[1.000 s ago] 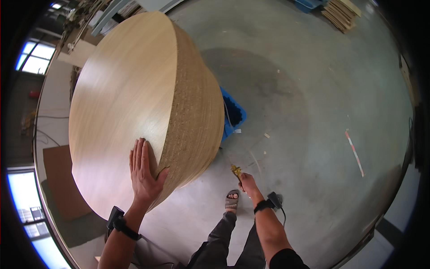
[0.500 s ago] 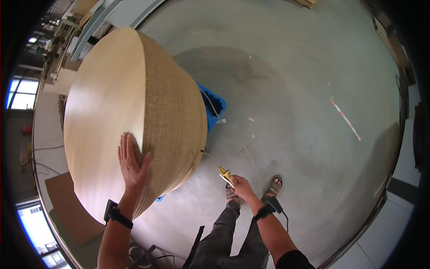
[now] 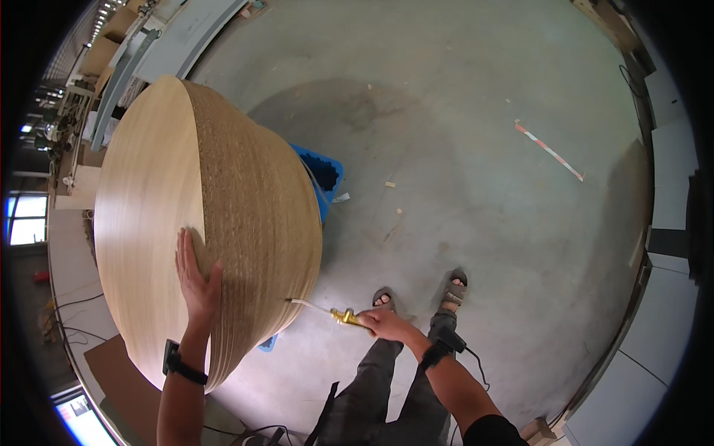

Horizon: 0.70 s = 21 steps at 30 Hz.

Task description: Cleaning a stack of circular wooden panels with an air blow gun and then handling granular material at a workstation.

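My left hand (image 3: 199, 286) lies flat on the light wood-grain top panel of a tall stack of boards (image 3: 149, 178), close to the edge, fingers extended. In my right hand (image 3: 388, 325) is a gold-coloured air blow gun (image 3: 344, 317) with a long, thin, pale nozzle. The nozzle points left, and its dark tip is at the stack's brown layered side; whether it touches, I cannot tell. My right fingers are wrapped round the gun's handle, which they partly hide.
A blue plastic crate (image 3: 320, 175) stands on the floor beyond the stack. A red-and-white tape strip (image 3: 549, 151) marks the grey floor at right. Small scraps lie about. A grey machine table (image 3: 186, 37) is at the far left, and white panels (image 3: 625, 394) line the right.
The blow gun has swung round from pointing up and left to pointing left, and its nozzle is lower along the stack's side. My left hand stays flat on the top panel. The view has shifted.
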Each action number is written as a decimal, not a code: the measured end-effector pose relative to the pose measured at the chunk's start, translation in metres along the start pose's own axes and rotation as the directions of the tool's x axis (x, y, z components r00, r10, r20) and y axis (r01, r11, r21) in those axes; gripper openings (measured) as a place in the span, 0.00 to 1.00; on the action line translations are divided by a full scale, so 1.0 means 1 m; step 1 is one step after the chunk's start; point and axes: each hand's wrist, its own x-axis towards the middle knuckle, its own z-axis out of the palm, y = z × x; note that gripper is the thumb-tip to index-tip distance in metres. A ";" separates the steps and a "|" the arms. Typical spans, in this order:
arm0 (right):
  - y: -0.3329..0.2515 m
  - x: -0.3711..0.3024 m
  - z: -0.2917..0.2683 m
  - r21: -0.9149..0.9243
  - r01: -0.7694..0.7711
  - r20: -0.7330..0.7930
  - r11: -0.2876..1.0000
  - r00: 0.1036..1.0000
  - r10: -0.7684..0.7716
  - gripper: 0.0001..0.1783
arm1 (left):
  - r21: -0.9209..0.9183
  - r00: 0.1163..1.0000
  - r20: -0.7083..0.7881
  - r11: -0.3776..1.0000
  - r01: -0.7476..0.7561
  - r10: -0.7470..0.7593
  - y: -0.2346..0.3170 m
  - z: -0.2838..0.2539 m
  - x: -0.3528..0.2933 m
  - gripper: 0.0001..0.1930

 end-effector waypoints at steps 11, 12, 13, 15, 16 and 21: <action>-0.039 -0.171 0.056 0.506 -0.026 0.014 0.862 1.000 0.021 0.19 | 0.015 0.992 0.104 0.997 -0.069 0.067 0.001 -0.020 -0.069 0.46; -0.039 -0.163 0.068 0.487 -0.024 0.038 0.873 0.999 0.006 0.19 | 0.041 0.995 0.095 0.999 -0.012 0.008 -0.008 -0.023 -0.091 0.46; -0.035 -0.151 0.083 0.233 -0.019 -0.070 0.972 0.997 0.036 0.19 | 0.067 0.995 0.090 0.997 0.045 -0.051 -0.017 -0.027 -0.114 0.47; -0.030 -0.145 0.113 -0.051 -0.002 -0.140 0.999 0.990 -0.005 0.19 | 0.107 0.983 0.145 0.990 0.096 -0.111 -0.038 -0.041 -0.158 0.48; -0.032 -0.148 0.125 0.110 0.001 -0.117 0.994 0.993 0.012 0.18 | 0.129 0.978 0.174 0.987 0.097 -0.119 -0.051 -0.044 -0.181 0.48; -0.041 -0.165 0.174 0.411 -0.003 -0.223 0.912 0.969 0.104 0.18 | 0.156 0.973 0.197 0.984 0.089 -0.120 -0.083 -0.062 -0.242 0.48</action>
